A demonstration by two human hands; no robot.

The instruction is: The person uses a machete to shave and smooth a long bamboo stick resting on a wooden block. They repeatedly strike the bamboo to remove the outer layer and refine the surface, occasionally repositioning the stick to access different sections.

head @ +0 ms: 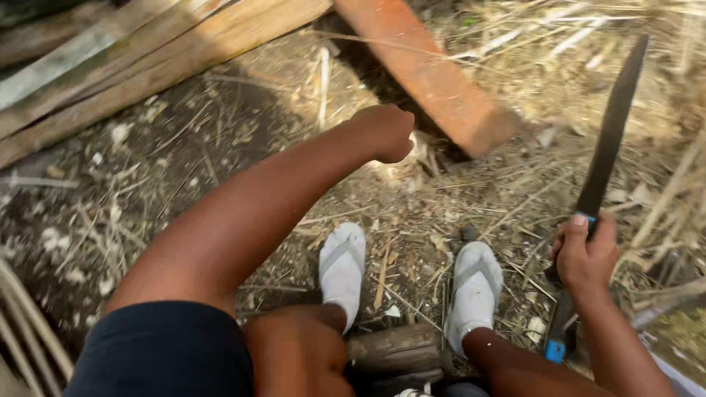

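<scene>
My left hand reaches forward over the ground with its fingers curled in; what it holds, if anything, is hidden under it. Just beyond it lies the end of a reddish wooden plank. My right hand grips the handle of a long dark machete, blade pointing up and away at the right. A blue-tipped handle end shows below that hand. My feet in white socks and sandals rest on the dirt below.
Pale wooden planks lie stacked at the upper left. Dry straw and stalks cover the ground at the right. A short log sits between my knees. Thin canes lie at the lower left.
</scene>
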